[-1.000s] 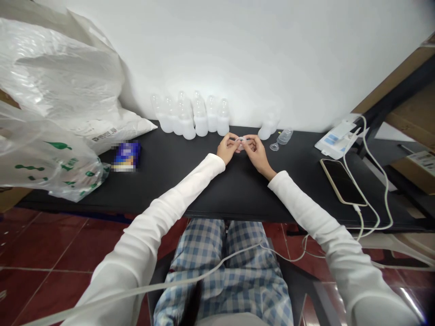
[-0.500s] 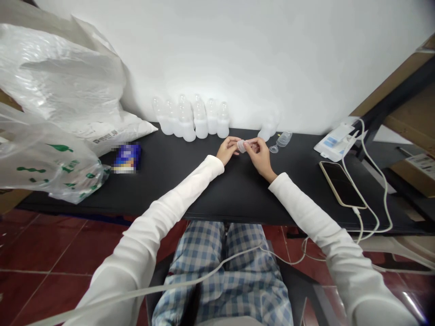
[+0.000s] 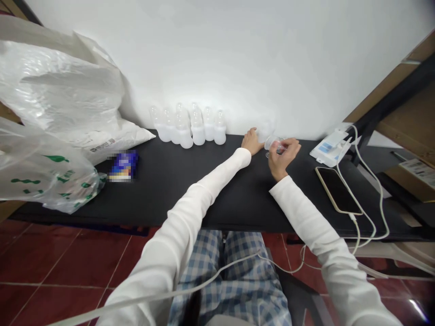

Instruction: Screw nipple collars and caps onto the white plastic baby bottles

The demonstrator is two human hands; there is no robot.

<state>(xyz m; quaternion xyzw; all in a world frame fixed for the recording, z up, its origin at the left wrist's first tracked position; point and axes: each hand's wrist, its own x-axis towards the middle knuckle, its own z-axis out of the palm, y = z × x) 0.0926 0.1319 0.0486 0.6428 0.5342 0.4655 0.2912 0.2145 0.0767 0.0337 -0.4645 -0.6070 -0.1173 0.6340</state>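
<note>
At the right half of the black table, my right hand [image 3: 284, 156] pinches a clear, ridged plastic ring [image 3: 271, 141] between thumb and fingers. Some clear plastic shows behind those fingers, partly covered. My left hand [image 3: 252, 141] reaches in from the left, back of the hand up, beside a pale translucent bottle [image 3: 267, 127] by the wall. Its fingers are mostly hidden, so I cannot tell whether they grip the bottle. Farther left stand several white bottles with clear domed tops, one of them a front bottle [image 3: 198, 131].
A blue packet [image 3: 125, 164] lies on the left, next to large plastic bags [image 3: 61, 113]. On the right are a phone [image 3: 338, 190] with a charging cable, a white and blue box [image 3: 329, 147] and cardboard boxes [image 3: 409, 174]. A white cable crosses my lap.
My hands have come apart from their shared hold on the ridged ring. Both have moved right; the ring is now in my right hand, and the left is beside the bottle. The view has shifted slightly.
</note>
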